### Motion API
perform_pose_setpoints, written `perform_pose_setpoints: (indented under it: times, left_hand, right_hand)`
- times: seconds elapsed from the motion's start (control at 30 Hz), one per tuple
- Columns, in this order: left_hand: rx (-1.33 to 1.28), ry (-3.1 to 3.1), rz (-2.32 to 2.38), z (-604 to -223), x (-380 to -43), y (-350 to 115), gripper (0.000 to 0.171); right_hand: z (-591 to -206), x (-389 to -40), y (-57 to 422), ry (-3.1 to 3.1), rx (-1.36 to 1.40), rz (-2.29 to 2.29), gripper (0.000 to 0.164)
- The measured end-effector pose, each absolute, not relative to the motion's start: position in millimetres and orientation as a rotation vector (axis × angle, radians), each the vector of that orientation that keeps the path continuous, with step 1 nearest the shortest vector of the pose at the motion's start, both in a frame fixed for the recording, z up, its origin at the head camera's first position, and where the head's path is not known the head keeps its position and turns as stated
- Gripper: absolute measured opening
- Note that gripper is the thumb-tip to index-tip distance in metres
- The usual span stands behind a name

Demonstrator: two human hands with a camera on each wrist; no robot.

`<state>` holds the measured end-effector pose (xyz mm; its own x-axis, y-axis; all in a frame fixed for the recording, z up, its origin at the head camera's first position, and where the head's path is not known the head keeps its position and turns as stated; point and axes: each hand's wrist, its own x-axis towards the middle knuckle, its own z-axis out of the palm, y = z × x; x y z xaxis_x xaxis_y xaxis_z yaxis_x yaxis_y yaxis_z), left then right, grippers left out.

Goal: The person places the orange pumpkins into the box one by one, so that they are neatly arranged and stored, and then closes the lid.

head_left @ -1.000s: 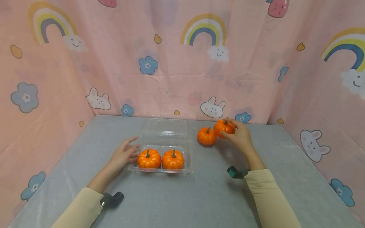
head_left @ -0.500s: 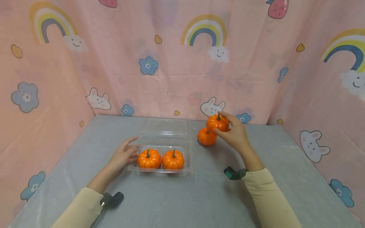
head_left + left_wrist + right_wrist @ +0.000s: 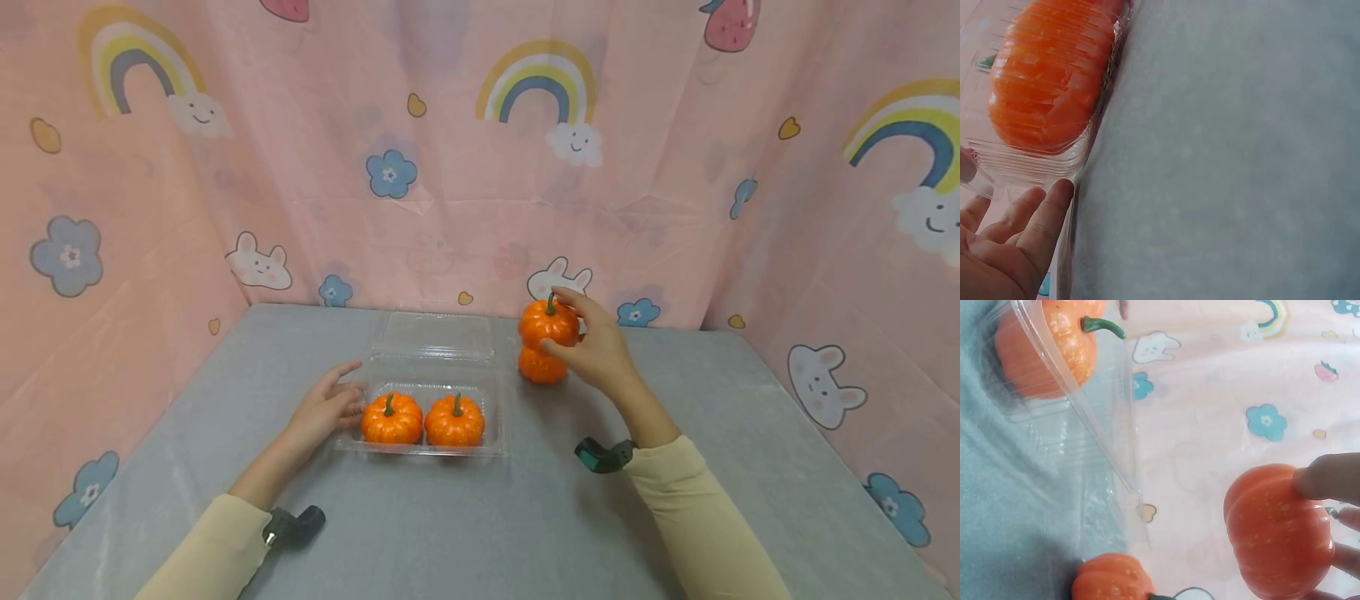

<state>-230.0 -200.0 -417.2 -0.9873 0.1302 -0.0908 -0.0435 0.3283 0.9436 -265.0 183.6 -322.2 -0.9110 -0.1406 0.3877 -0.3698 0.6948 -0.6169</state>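
My right hand (image 3: 600,350) grips a small orange pumpkin (image 3: 546,321) with a green stem, held up off the table. In the right wrist view the thumb and fingers clasp the same pumpkin (image 3: 1279,531). Behind and below it in the head view, another pumpkin (image 3: 542,368) stands on the table, partly covered. A clear plastic clamshell box (image 3: 498,425) lies with its lid (image 3: 435,333) folded back. Inside sit two pumpkins, a left one (image 3: 392,418) and a right one (image 3: 455,419). At the box's left side my left hand (image 3: 322,408) rests with fingers extended, fingertips against its wall.
The grey table (image 3: 420,533) runs back to a pink patterned curtain (image 3: 450,208), which also closes both sides. Each wrist wears a dark camera band, the left one (image 3: 296,525) and the right one (image 3: 603,456).
My right hand has lifted the pumpkin from beside the other one and carried it left, so that it now overlaps the standing pumpkin in view. The left hand and the box have stayed put.
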Motion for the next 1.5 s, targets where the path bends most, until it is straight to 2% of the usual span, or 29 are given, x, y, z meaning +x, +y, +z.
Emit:
perform_pose_setpoints:
  times: [0.4, 0.8, 1.5]
  left_hand:
    - [0.084, 2.431, 1.748, -417, -229, -199, 0.055]
    - [0.079, 2.423, 1.741, -418, -231, -200, 0.054]
    - [0.069, 2.432, 1.725, -416, -229, -200, 0.054]
  right_hand:
    - [-311, -269, 157, -2.642, 0.551, 0.995, 0.074]
    - [-307, -276, 128, -2.658, 0.828, 0.847, 0.065]
    - [-314, -288, 73, -2.658, 1.328, 0.491, 0.06]
